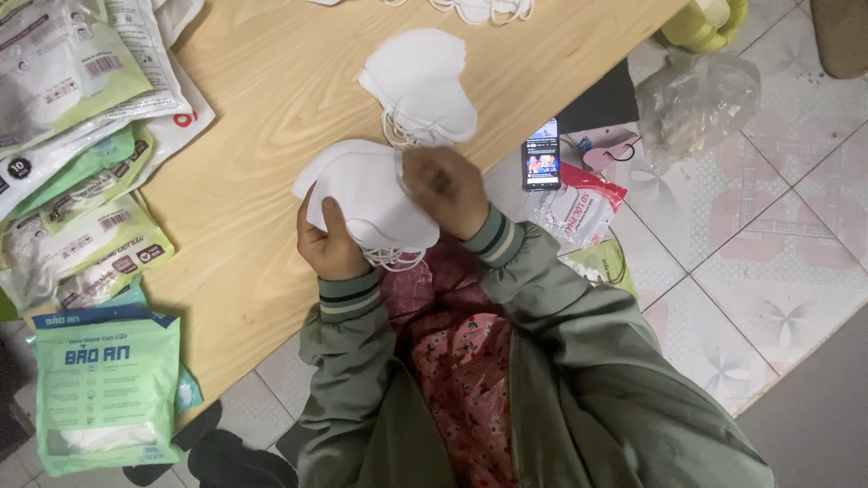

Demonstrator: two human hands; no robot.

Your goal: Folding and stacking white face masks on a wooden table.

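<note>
The left hand (331, 242) grips a stack of white face masks (369, 194) from below, thumb pressed up on the front of the stack, ear loops dangling at 6 o'clock beneath it. The right hand (448, 188) closes on the stack's edge at 3 o'clock, fingers curled over it. The stack is held just above the near edge of the light wooden table (262, 136), in front of the person's green jacket with striped cuffs.

At 12 o'clock from the hands, a second pile of white masks (421, 81) lies on the table, close to the held stack. At 9 o'clock, well apart, printed green-and-white mask packets (81, 172) overlap along the table's side, with 1 green pouch (107, 389) at 7 o'clock. At 3 o'clock a smartphone (542, 154) with a lit screen lies on the tiled floor, beside a red-and-white packet (583, 210) and a crumpled clear plastic bag (696, 104).
</note>
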